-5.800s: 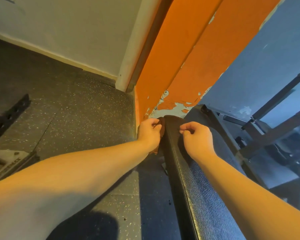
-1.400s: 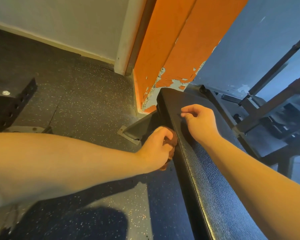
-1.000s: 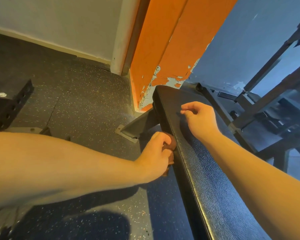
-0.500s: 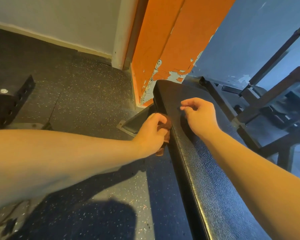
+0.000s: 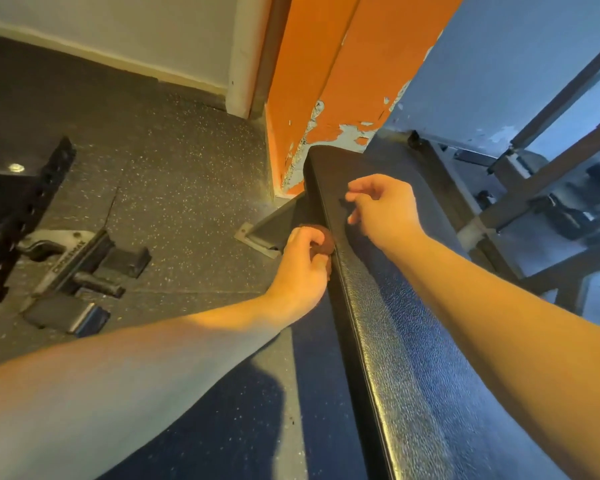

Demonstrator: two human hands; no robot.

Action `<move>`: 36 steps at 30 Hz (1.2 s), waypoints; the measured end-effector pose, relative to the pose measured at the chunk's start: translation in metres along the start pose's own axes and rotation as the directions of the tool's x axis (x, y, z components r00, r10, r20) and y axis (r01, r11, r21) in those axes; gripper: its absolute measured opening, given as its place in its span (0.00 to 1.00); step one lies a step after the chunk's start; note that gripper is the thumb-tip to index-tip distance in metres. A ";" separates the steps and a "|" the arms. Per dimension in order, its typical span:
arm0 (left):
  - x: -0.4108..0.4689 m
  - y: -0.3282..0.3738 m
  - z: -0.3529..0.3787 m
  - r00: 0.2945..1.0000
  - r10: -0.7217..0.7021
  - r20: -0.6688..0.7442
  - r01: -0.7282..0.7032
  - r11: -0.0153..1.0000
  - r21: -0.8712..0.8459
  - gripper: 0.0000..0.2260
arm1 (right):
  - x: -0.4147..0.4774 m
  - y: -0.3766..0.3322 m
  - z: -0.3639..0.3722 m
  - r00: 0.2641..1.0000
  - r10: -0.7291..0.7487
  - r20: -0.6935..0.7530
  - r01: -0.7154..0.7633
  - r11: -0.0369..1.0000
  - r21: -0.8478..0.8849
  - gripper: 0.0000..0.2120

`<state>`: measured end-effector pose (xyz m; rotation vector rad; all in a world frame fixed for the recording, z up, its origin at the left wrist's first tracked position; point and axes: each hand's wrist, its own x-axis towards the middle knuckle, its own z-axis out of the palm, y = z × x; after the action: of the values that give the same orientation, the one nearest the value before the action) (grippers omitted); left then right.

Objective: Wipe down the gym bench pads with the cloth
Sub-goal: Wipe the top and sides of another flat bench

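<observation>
Left hand (image 5: 300, 271) with cloth (image 5: 322, 238) nearer along pad (image 5: 395, 341) edge, bracket (image 5: 68, 259) lettering blurred

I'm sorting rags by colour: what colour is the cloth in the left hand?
Reddish brown cloth, bunched in the left hand against the bench pad side; head view.

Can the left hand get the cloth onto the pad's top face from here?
Probably yes: the left hand holds the cloth against the side edge of the pad. The top face alongside is bare, and the right hand sits farther along.
</observation>
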<state>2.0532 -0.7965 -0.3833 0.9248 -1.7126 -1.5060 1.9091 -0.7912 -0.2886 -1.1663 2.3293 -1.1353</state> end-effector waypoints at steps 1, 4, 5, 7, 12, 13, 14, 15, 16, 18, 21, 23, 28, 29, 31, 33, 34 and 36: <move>0.003 -0.006 0.002 0.999 0.031 -0.021 -0.031 0.999 -0.016 0.11 | 0.000 0.001 0.001 1.000 -0.014 -0.014 0.014 1.000 -0.025 0.07; 0.007 -0.012 0.004 0.997 0.056 -0.055 -0.058 0.997 -0.042 0.09 | -0.006 0.003 -0.003 0.997 -0.018 -0.071 0.012 0.997 -0.072 0.06; 0.006 -0.013 0.004 0.996 0.062 -0.060 -0.066 0.996 -0.062 0.09 | -0.009 0.003 -0.007 0.995 -0.014 -0.097 0.007 0.997 -0.077 0.06; 0.005 -0.011 0.002 0.996 0.062 -0.058 -0.065 0.996 -0.059 0.09 | -0.019 0.001 -0.014 0.990 0.019 -0.139 -0.026 0.998 -0.054 0.06; 0.002 0.001 -0.005 0.999 -0.009 -0.038 0.006 0.997 -0.074 0.10 | -0.054 -0.001 -0.015 0.989 0.104 -0.110 -0.111 0.992 -0.065 0.07; 0.000 0.003 -0.005 0.999 -0.029 -0.034 0.027 0.997 -0.074 0.11 | -0.061 0.000 -0.016 0.990 0.102 -0.095 -0.110 0.991 -0.080 0.08; -0.003 0.004 -0.004 0.999 -0.047 -0.027 0.045 0.996 -0.072 0.11 | -0.068 0.001 -0.016 0.991 0.098 -0.089 -0.106 0.990 -0.089 0.08; -0.004 0.004 -0.004 0.998 -0.053 -0.024 0.051 0.996 -0.076 0.11 | -0.073 0.001 -0.018 0.992 0.086 -0.094 -0.096 0.990 -0.099 0.08; -0.004 0.004 -0.004 0.998 -0.055 -0.020 0.053 0.996 -0.076 0.11 | -0.075 0.000 -0.020 0.992 0.071 -0.100 -0.083 0.990 -0.116 0.08; 0.001 0.001 -0.004 0.999 -0.033 -0.024 0.032 0.998 -0.047 0.13 | -0.079 -0.001 -0.025 0.992 0.024 -0.126 -0.042 0.989 -0.143 0.08; 0.000 0.000 -0.006 1.000 -0.021 -0.005 0.021 0.999 -0.026 0.15 | -0.089 0.005 -0.033 0.985 -0.036 -0.171 0.016 0.993 -0.116 0.08; -0.007 0.006 -0.008 0.999 -0.042 0.002 0.042 0.998 -0.038 0.15 | -0.096 0.008 -0.038 0.983 -0.038 -0.181 0.020 0.995 -0.100 0.07; -0.020 0.018 -0.010 0.992 -0.120 -0.024 0.115 0.982 -0.152 0.17 | -0.103 0.013 -0.045 0.986 -0.065 -0.151 0.038 0.984 -0.174 0.08; -0.021 0.018 -0.009 0.991 -0.125 -0.037 0.117 0.978 -0.176 0.17 | -0.102 0.015 -0.045 0.986 -0.072 -0.150 0.044 0.982 -0.183 0.08; -0.025 0.018 -0.007 0.990 -0.124 -0.061 0.111 0.976 -0.187 0.18 | -0.100 0.018 -0.041 0.986 -0.083 -0.143 0.053 0.978 -0.202 0.08; -0.026 0.014 -0.008 0.991 -0.109 -0.082 0.096 0.984 -0.147 0.18 | -0.098 0.019 -0.035 0.987 -0.077 -0.141 0.046 0.976 -0.211 0.08; -0.026 0.012 -0.009 0.990 -0.110 -0.084 0.099 0.987 -0.126 0.17 | -0.099 0.018 -0.033 0.988 -0.070 -0.138 0.039 0.976 -0.212 0.08; -0.023 0.011 -0.010 0.988 -0.131 -0.081 0.122 0.987 -0.107 0.15 | -0.103 0.018 -0.032 0.989 -0.047 -0.141 0.021 0.983 -0.185 0.08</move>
<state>2.0728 -0.7810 -0.3723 1.0467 -1.5246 -1.5946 1.9456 -0.6883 -0.2902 -1.2275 2.5801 -1.0682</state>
